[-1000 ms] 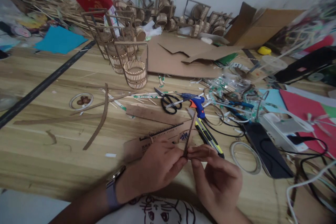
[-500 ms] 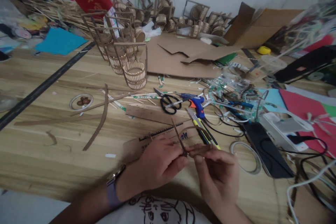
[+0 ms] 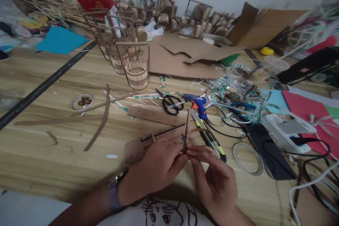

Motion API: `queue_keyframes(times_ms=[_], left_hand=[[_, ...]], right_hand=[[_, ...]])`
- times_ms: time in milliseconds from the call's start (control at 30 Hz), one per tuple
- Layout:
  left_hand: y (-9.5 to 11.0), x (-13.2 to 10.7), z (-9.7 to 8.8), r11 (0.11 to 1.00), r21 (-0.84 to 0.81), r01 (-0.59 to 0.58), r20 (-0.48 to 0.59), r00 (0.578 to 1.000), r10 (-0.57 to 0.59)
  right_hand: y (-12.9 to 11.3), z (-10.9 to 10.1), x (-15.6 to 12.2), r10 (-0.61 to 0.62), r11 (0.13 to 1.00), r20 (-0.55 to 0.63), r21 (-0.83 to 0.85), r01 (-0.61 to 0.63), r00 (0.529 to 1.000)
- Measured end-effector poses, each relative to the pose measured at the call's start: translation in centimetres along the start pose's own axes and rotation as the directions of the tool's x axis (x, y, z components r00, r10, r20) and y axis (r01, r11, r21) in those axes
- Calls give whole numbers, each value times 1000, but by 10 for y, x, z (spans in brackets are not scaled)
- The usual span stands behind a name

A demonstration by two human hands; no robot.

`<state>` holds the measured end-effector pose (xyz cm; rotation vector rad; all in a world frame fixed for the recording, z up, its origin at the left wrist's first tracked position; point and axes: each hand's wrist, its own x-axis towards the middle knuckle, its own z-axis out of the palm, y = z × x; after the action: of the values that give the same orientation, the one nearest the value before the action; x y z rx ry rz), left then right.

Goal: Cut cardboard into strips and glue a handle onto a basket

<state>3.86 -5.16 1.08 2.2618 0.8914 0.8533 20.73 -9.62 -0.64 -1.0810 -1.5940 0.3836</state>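
Observation:
Close to the table's front edge, my left hand and my right hand meet, both pinching a thin brown strip. The strip stands up and away from the fingertips; its lower end is hidden by them. A curved brown strip also runs out from near my right fingers. Under and beyond the hands lies a printed cardboard piece. A yellow and black utility knife rests just past my right hand, with a blue glue gun and black-handled scissors farther off.
Small slatted buckets with tall handles stand at the back left. Loose brown strips and a ring holding brown balls lie left. A tape ring, phone, power strip and cables crowd the right.
The brown strip has swung from leaning left to nearly upright. My right hand has shifted slightly left and its fingers have closed in toward the left hand, uncovering the knife's end.

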Motion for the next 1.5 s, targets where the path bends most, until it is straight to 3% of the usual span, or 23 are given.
queue_keyframes(times_ms=[200,300,533,667,767,967,1133,1500], left_hand=[[1,2,0,999,-38,-25,9,1000,25],[0,0,1,999,-26,-47,11,999,48],[-3,2,-5,996,-55,-68,61,996,72],[-2,3,-6,998,-54,-35,91,995,40],[-3,2,-4,999,-34,2,92,996,1],[-4,1,0,999,-33,26,59,998,-24],[-4,-1,1,1000,5,-3,33,999,3],[0,-2,-5,999,-12,-37,112,993,39]], right_hand=[[-2,1,0,-27,998,-24,-64,25,999],[-4,2,2,-33,999,-54,-9,32,998],[-11,7,9,120,971,-203,230,-72,972],[-10,8,11,193,953,-204,272,-134,960],[-9,5,10,107,970,-180,234,-63,978],[-7,-1,8,-62,997,-7,33,62,998],[-5,0,5,-36,994,14,-106,38,999],[-11,4,10,23,988,-130,156,-2,991]])
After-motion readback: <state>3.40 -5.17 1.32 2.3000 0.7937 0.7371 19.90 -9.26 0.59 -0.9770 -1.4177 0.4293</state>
